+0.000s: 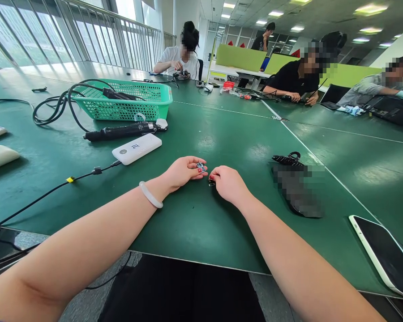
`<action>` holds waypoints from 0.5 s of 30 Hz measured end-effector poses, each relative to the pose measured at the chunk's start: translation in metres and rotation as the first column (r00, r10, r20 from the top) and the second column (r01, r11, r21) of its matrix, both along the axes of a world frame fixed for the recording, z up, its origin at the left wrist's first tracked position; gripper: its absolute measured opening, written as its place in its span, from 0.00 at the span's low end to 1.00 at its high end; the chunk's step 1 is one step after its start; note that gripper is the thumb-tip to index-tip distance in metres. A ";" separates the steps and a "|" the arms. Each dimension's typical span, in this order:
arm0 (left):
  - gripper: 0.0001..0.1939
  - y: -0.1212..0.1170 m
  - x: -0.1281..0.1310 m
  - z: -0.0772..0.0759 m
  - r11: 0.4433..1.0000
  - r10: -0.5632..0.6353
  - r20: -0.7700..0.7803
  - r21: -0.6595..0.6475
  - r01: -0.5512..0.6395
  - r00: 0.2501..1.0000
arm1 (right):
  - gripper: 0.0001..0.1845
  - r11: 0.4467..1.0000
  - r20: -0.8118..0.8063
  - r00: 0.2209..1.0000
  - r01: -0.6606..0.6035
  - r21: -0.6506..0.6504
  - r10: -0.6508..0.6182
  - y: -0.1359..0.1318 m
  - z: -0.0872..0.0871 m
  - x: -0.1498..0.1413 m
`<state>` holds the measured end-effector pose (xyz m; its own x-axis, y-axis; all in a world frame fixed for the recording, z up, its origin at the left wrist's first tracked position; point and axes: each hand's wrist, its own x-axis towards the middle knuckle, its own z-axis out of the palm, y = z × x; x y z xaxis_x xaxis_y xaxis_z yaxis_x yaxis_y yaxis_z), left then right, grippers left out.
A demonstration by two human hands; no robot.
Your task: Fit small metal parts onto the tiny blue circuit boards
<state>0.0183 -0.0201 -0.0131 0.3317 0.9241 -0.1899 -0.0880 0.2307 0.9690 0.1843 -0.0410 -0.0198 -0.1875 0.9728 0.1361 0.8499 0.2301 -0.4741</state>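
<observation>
Overall, a big, bright room [248, 18] is seen, with lamps in its ceiling [342, 20]. A metal rail [121, 31] is set along the left side, and low lime-green walls [238, 56] are seen at the back. The near space is filled by a shiny dark green table [195, 134], crossed by pale lines. Four people [184, 58] are seen past it: three are bent over things, and one is seen standing far back.

One green basket [154, 109] with holes is set on the left, with black cable [53, 105] looped in and beside it. One phone [386, 250] is laid at the right edge. One blurred black thing [298, 190] is laid near it, with one black hair clip [290, 158] at its top. In front of the basket, one black stick [121, 132] and one white pack [137, 149] are seen.

Two hands are held close, not touching, over the middle near part of the table. One shiny blue-and-white bit [201, 167] is pinched by the left hand [183, 172], and one white ring [150, 194] is worn on that wrist. One dark bit [211, 182] is gripped by the right hand [230, 184], down by the table top. Both bits are tiny, so their shapes cannot be told well.
</observation>
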 end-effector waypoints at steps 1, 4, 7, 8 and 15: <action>0.11 0.000 0.000 0.000 1.000 -0.001 -0.006 0.004 0.001 1.000 | 0.12 1.000 0.018 1.000 -0.001 0.003 0.001 0.000 0.000 0.000; 0.12 -0.002 0.001 0.002 1.000 -0.002 -0.014 0.014 0.002 1.000 | 0.12 1.000 0.030 1.000 0.004 0.005 -0.004 -0.001 -0.001 0.000; 0.13 -0.002 0.001 0.001 0.999 -0.019 -0.019 0.030 0.019 1.000 | 0.12 1.000 0.005 1.000 0.004 0.031 -0.004 -0.001 -0.001 0.000; 0.14 -0.002 0.001 0.001 0.999 -0.029 -0.028 0.043 0.030 0.999 | 0.11 0.999 0.000 1.000 0.001 0.046 -0.001 -0.001 -0.001 0.000; 0.11 -0.005 0.002 0.001 0.999 -0.041 -0.029 0.034 0.042 0.999 | 0.11 0.996 -0.114 0.993 -0.002 0.094 0.013 -0.002 0.001 -0.004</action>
<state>0.0200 -0.0247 -0.0118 0.3649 0.9157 -0.1681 -0.0518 0.2002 0.9784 0.1807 -0.0427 -0.0187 -0.1728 0.9535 0.2469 0.7896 0.2839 -0.5440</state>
